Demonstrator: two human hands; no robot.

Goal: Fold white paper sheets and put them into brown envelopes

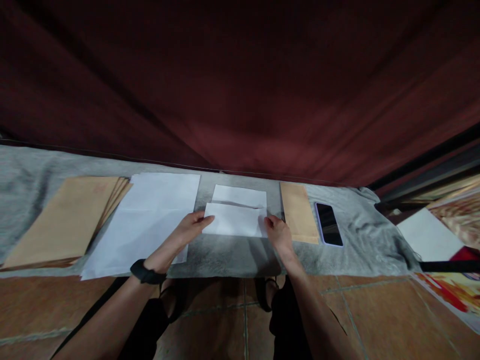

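Note:
A white sheet of paper [236, 220], partly folded over, lies in front of me on the grey cloth. Its near panel is lifted, and a dark gap shows between it and the far panel. My left hand [191, 226] pinches the left edge, thumb on top. At the right edge my right hand [277, 231] grips the same sheet with its fingers curled in. Just left of the sheet is a stack of white paper [150, 210]. A brown envelope [299, 212] lies close beyond my right hand.
Several large brown envelopes [67, 215] are stacked at the far left. A phone [330, 225] with a pale purple edge lies right of the single envelope. The grey cloth [367, 235] covers a narrow bench against a dark red curtain [240, 100]. Tiled floor [382, 315] shows in front.

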